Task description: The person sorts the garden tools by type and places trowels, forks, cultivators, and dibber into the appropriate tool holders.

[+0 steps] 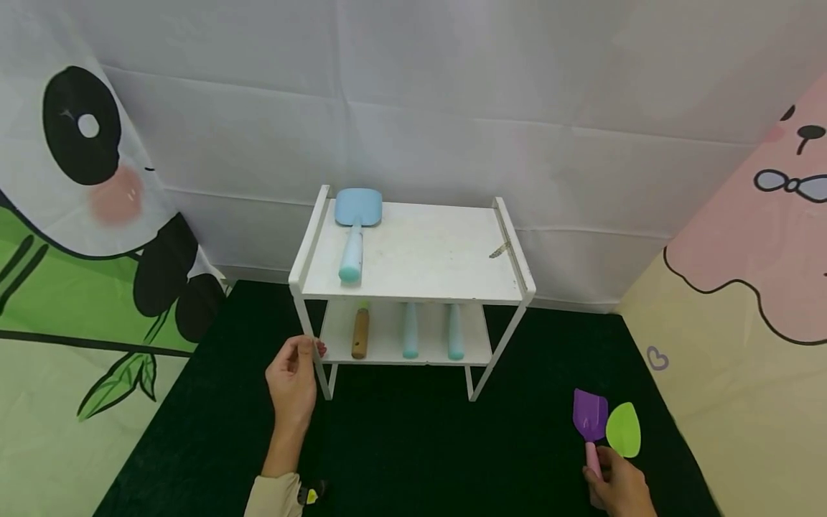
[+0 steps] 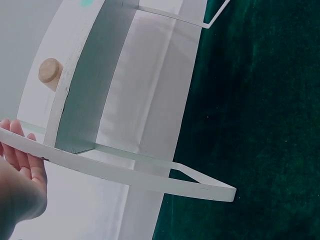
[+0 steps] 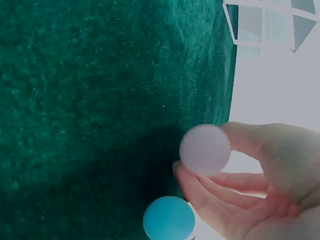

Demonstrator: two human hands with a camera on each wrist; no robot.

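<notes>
My left hand [image 1: 292, 384] grips the left front leg of a small white two-tier shelf [image 1: 413, 251], fingers round the upright just below the top board. In the left wrist view, the fingertips [image 2: 19, 137] show past that leg. Low at the right, my right hand [image 1: 620, 482] pinches the pink handle of a purple spatula [image 1: 590, 414] between thumb and fingers. Close beside it is a lime-green leaf-shaped spatula [image 1: 624, 429]. The right wrist view shows the pink handle's round end [image 3: 205, 150] and a teal handle end [image 3: 169, 218] below it.
A light blue spatula [image 1: 358, 208] lies on the top board at the left. On the lower board, a wooden handle [image 1: 360, 334] and two pale blue handles [image 1: 410, 332] point forward. Dark green carpet [image 1: 413, 445] covers the floor. White cloth [image 1: 452, 122] hangs behind; printed panels flank both sides.
</notes>
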